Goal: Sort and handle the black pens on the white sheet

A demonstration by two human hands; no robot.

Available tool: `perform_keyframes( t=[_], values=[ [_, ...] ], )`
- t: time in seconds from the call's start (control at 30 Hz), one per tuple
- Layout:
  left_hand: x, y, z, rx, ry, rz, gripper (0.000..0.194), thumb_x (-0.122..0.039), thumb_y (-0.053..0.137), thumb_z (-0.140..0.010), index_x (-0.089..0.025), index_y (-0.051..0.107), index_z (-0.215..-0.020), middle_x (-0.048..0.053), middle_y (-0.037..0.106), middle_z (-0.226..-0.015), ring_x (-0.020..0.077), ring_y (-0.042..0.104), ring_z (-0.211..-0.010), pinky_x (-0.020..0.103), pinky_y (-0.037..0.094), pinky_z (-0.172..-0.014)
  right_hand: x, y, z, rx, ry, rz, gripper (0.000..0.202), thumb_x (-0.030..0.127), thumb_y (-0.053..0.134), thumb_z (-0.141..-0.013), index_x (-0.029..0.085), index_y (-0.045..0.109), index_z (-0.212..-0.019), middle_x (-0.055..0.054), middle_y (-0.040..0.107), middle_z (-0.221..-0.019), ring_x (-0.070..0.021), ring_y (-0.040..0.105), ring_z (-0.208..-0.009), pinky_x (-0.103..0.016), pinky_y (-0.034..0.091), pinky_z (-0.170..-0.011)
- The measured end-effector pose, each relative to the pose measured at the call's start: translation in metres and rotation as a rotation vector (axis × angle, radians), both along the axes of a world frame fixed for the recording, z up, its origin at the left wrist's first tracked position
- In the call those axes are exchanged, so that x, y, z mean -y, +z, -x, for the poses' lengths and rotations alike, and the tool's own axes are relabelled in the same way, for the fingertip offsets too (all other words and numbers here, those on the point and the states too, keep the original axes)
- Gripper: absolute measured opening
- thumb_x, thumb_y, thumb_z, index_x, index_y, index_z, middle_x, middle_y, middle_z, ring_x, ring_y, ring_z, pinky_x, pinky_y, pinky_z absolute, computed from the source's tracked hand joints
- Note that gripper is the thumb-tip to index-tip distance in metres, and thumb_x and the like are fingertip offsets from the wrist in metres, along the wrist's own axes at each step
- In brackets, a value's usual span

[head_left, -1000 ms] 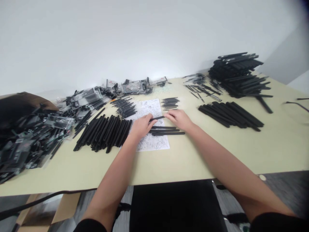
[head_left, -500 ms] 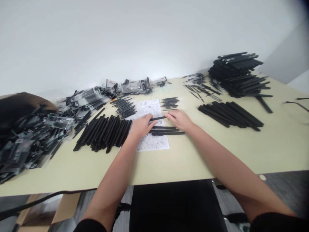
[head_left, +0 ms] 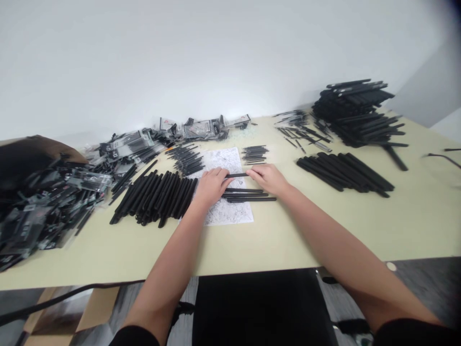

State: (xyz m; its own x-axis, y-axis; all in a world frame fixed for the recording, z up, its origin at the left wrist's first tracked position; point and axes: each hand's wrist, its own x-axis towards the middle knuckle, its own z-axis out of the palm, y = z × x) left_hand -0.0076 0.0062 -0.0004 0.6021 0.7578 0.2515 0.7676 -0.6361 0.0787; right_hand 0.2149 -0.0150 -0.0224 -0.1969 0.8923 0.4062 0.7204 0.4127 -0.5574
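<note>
My left hand [head_left: 212, 186] and my right hand [head_left: 268, 178] meet over a patterned white sheet [head_left: 225, 214] at the table's middle. Between them they hold one thin black pen [head_left: 237, 175], level, each hand pinching one end. Just below it, three similar black pens [head_left: 248, 194] lie side by side on the sheet. A row of thicker black tubes [head_left: 154, 197] lies left of my left hand. A small group of thin black parts [head_left: 254, 154] rests at the sheet's far right corner.
Clear packets of pens [head_left: 54, 202] are heaped at the left and along the back [head_left: 201, 129]. More black tubes [head_left: 344, 170] lie at the right, with a tall stack [head_left: 356, 113] behind them. The pale table [head_left: 288, 240] ends near me above a black chair [head_left: 262, 307].
The pen between my hands has levelled out from a slight tilt. Both hands have stayed in nearly the same place.
</note>
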Motion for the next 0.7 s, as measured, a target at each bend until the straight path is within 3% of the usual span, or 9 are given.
perform_keyframes(
  t=[0.4,0.7],
  values=[
    [0.004,0.0,-0.001,0.012,-0.065,-0.008,0.034,-0.046,0.043,-0.098,-0.021,0.055,-0.117,0.005,0.066,-0.11,0.0238,0.059,-0.103,0.038,0.038,-0.09,0.001,0.001,0.0,0.028,0.019,-0.042,0.055,0.059,0.03,-0.096,0.021,0.037,-0.057,0.0,0.043,-0.053,-0.0122,0.039,-0.052,-0.028,0.03,-0.057],
    [0.013,0.001,-0.011,-0.103,-0.136,-0.03,0.033,-0.036,0.03,-0.103,-0.021,0.053,-0.122,0.005,0.066,-0.103,0.0198,0.063,-0.092,0.033,0.045,-0.084,-0.002,-0.004,0.004,0.087,0.123,-0.128,0.055,0.057,0.029,-0.098,0.02,0.058,-0.07,-0.003,0.058,-0.062,-0.0152,0.05,-0.061,-0.029,0.036,-0.064]
  ],
)
